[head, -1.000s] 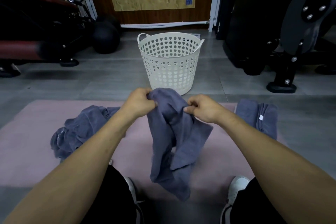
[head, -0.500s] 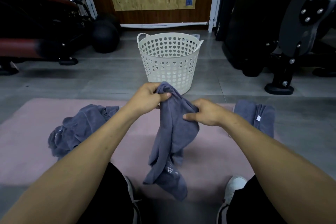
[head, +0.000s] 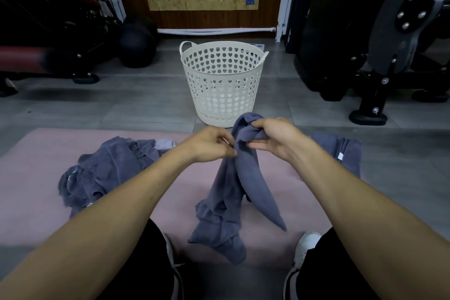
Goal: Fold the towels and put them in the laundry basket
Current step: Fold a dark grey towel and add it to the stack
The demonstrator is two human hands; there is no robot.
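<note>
Above the pink mat point(head: 43, 153), seen from the head camera, a grey-blue towel point(head: 239, 178) hangs bunched between both hands. The right hand point(head: 275, 140) grips its top, thumb and curled fingers closed round a wad of cloth, with the lower fingers lying straighter beneath it. The left hand point(head: 209, 145) sits just beside it, fingertips pinching the towel's edge a little lower down. From there the towel drops in two loose tails whose ends rest crumpled on the mat between the person's white shoes point(head: 304, 246).

A heap of unfolded towels point(head: 104, 173) lies on the mat to the left, and a folded towel point(head: 345, 153) (a small white tag shows on it) lies to the right. Beyond the mat, on the grey floor point(head: 121, 105), stands the white perforated laundry basket point(head: 222, 85), upright; no towel shows through its holes.
</note>
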